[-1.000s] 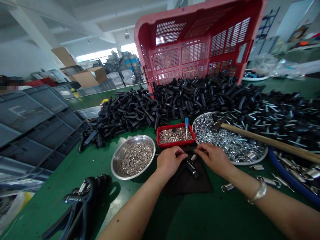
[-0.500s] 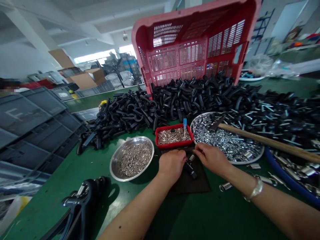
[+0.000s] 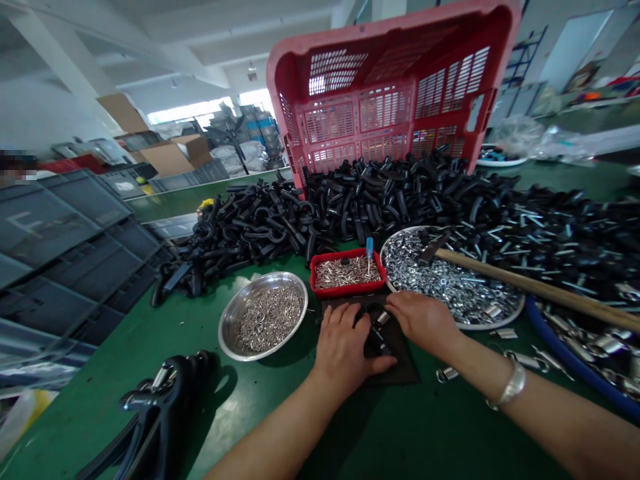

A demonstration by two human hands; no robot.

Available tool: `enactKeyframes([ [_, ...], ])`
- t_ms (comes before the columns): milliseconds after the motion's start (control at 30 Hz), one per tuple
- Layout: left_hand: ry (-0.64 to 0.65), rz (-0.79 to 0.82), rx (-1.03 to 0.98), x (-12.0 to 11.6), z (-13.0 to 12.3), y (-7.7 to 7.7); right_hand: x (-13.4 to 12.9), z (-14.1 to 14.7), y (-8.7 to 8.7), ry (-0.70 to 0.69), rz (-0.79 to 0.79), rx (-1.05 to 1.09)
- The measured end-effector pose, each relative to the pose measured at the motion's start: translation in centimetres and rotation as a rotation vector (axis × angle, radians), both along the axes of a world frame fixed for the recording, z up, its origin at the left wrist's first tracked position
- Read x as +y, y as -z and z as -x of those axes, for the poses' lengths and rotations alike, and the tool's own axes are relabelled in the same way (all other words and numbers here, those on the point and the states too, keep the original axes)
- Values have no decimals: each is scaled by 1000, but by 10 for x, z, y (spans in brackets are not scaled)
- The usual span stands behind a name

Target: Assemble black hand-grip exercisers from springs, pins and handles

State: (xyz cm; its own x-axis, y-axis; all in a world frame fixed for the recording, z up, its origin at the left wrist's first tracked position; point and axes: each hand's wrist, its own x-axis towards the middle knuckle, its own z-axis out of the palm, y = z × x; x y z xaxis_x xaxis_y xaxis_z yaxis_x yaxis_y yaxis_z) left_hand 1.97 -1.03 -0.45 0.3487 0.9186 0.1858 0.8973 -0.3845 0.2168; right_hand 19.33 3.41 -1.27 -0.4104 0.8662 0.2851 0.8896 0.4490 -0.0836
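Currently, a small black fitting [image 3: 376, 341] is held against a dark mat [image 3: 400, 367]. The left hand [image 3: 343, 353] is spread over it, and the right hand [image 3: 425, 323] is kept just beside it, with a small spring [image 3: 383, 319] showing between them (any pinch cannot be made out). A steady hold seems called for. Around them, a steel dish [image 3: 263, 275] and red tray [image 3: 345, 292] sit on the green surface [image 3: 280, 427] — black parts [image 3: 380, 193] are heaped before a tipped red basket [image 3: 390, 113], and grey crates [image 3: 75, 227] are stacked alongside.

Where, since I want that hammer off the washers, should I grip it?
Grip the wooden handle of the hammer around its middle, coming from above on the near side. It slants up to the right, clear of the washers, while the metal head lies over them, so the shaft is free to close around.
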Motion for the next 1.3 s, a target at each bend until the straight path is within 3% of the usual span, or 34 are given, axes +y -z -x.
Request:
enactKeyframes([
  [133, 20, 55, -53, 2, 3, 5, -8, -6, 7, -111, -89, -48],
  [333, -34, 39, -21, -8, -2, 3, -25, -11, 15, -141, -153, -168],
  [433, -115, 48, 24, -16, -7, 0, -28, -7, 9, -145, -116, -171],
  [533, -118, 61, 29, -19, -8, -5, -22, -18, -7, -140, -127, -151],
  [600, -100, 36, 24, -18, -5, -9, -13, -43, -20, -55, -179, -151],
  [667, -63, 26, 21, -13, -1, -12, 1, -83, -33, 188, -216, -166],
  [733, -11, 63, 12, -6, 3, -13, 17, -128, -41, 437, -105, -213],
  [767, 9, 90, 6, -2, 5, -12, 25, -148, -43, 445, -46, -221],
  [867, 33, 153, 12, 10, 7, -9, 40, -188, -45, 364, 84, -194],
  [1033, 48, 150, 21, 21, 5, -8, 43, -195, -51, 251, 475, 226],
  [1133, 36, 150, 16, 21, 4, -9, 23, -185, -56, 287, 306, 205],
  [1233, 33, 153, 16, 22, 4, -9, -20, -169, -56, 273, 15, 212],
  [1300, 37, 152, 14, 23, 4, -8, -54, -154, -52, 197, -84, 243],
])
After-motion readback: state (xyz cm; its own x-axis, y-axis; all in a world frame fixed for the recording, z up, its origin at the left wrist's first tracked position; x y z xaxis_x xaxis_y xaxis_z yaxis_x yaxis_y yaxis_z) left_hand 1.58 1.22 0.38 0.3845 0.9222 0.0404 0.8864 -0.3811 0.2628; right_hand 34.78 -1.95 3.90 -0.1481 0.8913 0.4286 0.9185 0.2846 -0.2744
